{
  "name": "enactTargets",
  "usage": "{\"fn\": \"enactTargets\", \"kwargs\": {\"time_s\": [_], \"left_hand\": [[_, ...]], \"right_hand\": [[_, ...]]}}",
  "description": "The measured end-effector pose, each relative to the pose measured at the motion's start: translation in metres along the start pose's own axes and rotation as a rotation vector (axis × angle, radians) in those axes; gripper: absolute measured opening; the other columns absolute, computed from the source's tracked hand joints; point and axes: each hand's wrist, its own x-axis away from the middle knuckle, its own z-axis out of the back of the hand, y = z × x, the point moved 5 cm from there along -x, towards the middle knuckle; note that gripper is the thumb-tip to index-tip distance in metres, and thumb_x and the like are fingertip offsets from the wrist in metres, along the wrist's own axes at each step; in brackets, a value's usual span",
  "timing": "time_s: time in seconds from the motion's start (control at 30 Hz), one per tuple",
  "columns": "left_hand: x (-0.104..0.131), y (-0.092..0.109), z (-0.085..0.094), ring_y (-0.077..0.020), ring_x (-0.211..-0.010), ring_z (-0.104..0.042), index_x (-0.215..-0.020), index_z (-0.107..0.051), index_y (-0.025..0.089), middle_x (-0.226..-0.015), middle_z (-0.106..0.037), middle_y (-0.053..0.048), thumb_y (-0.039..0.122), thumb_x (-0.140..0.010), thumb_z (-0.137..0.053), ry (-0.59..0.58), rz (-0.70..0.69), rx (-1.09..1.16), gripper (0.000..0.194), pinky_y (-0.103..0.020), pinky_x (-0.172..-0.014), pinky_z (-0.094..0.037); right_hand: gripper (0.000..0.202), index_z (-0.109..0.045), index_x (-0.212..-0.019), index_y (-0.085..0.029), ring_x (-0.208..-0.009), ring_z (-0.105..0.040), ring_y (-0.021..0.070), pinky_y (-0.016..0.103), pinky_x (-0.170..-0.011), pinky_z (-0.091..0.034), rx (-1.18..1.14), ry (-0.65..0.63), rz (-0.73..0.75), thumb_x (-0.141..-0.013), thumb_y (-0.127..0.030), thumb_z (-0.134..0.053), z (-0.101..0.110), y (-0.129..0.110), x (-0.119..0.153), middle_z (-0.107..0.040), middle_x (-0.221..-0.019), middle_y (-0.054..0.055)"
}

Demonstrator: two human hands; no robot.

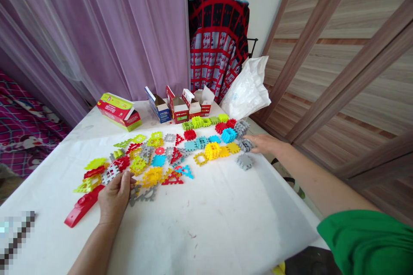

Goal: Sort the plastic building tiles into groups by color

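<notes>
On the white table lie many toothed plastic building tiles in several colours. My right hand (263, 142) reaches to the far right side, its fingers closed at a grey building tile (245, 145). More grey tiles (241, 128) stack just behind it, and a single grey tile (245, 162) lies in front. My left hand (115, 193) rests at the left pile with thumb and fingers drawn together; what they hold is hidden. Beside that hand are a white window tile (110, 174), dark grey tiles (146, 194) and a long red piece (84, 206).
Sorted rows include yellow tiles (213, 151), blue tiles (229, 135) and green tiles (197, 121). Behind them stand a blue box (164, 114), a red box (180, 114) and a red-green box (116, 111). A white plastic bag (247, 92) sits at the back right corner.
</notes>
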Motion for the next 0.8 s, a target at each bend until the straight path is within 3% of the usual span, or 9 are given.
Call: {"fn": "enactTargets", "kwargs": {"time_s": [0.1, 0.2, 0.27, 0.47, 0.6, 0.7, 0.8], "left_hand": [[0.0, -0.001, 0.0, -0.0153, -0.052, -0.063, -0.071, -0.068, 0.02, -0.057, -0.068, 0.0, 0.053, -0.081, -0.048, 0.013, 0.001, 0.004, 0.04, -0.023, -0.051, -0.049], [0.002, 0.002, 0.001, -0.013, -0.046, -0.059, -0.07, -0.067, 0.019, -0.053, -0.065, 0.001, 0.049, -0.082, -0.048, 0.021, -0.011, 0.042, 0.037, -0.021, -0.047, -0.047], [0.002, 0.004, 0.001, -0.012, -0.046, -0.059, -0.071, -0.067, 0.019, -0.053, -0.064, 0.002, 0.046, -0.083, -0.049, 0.036, -0.005, 0.08, 0.035, -0.02, -0.048, -0.047], [0.0, -0.005, -0.002, -0.0121, -0.049, -0.059, -0.072, -0.067, 0.019, -0.054, -0.063, 0.002, 0.045, -0.082, -0.051, 0.075, 0.071, 0.219, 0.032, -0.02, -0.049, -0.047], [-0.003, -0.016, -0.005, -0.0121, -0.045, -0.056, -0.072, -0.067, 0.019, -0.052, -0.061, 0.002, 0.048, -0.08, -0.052, 0.092, 0.168, 0.365, 0.034, -0.022, -0.047, -0.045], [-0.004, -0.019, -0.006, -0.0124, -0.045, -0.055, -0.072, -0.066, 0.018, -0.052, -0.06, 0.002, 0.051, -0.081, -0.051, 0.098, 0.189, 0.407, 0.037, -0.022, -0.045, -0.045], [-0.004, -0.02, -0.006, -0.0121, -0.044, -0.054, -0.072, -0.065, 0.018, -0.051, -0.059, 0.002, 0.053, -0.08, -0.052, 0.093, 0.206, 0.454, 0.038, -0.022, -0.045, -0.044]], "right_hand": [[0.063, -0.053, -0.135, -0.023, -0.102, -0.064, 0.0284, 0.036, -0.083, -0.05, 0.09, -0.09, 0.023, -0.073, -0.024, -0.066, 0.001, -0.007, 0.005, -0.065, -0.118, 0.012], [0.054, -0.053, -0.134, -0.024, -0.108, -0.061, 0.0269, 0.037, -0.088, -0.049, 0.098, -0.002, 0.072, -0.08, -0.023, -0.058, 0.009, -0.028, 0.006, -0.062, -0.125, 0.011], [0.047, -0.055, -0.131, -0.023, -0.112, -0.059, 0.025, 0.037, -0.093, -0.047, 0.077, 0.075, 0.157, -0.084, -0.022, -0.054, 0.016, -0.055, 0.004, -0.06, -0.128, 0.01], [0.034, -0.064, -0.116, -0.023, -0.109, -0.059, 0.0215, 0.034, -0.095, -0.045, -0.044, 0.161, 0.459, -0.085, -0.019, -0.053, 0.029, -0.187, -0.012, -0.064, -0.121, 0.007], [0.028, -0.067, -0.111, -0.022, -0.111, -0.058, 0.0214, 0.034, -0.097, -0.043, -0.177, 0.185, 0.602, -0.086, -0.019, -0.055, 0.021, -0.285, -0.032, -0.064, -0.12, 0.007], [0.035, -0.063, -0.12, -0.022, -0.117, -0.054, 0.0214, 0.034, -0.101, -0.04, -0.273, 0.198, 0.572, -0.086, -0.021, -0.056, 0.01, -0.341, -0.051, -0.06, -0.128, 0.008], [0.047, -0.055, -0.131, -0.021, -0.125, -0.046, 0.0244, 0.038, -0.104, -0.037, -0.295, 0.183, 0.451, -0.085, -0.029, -0.06, -0.001, -0.373, -0.073, -0.05, -0.139, 0.01]]}}
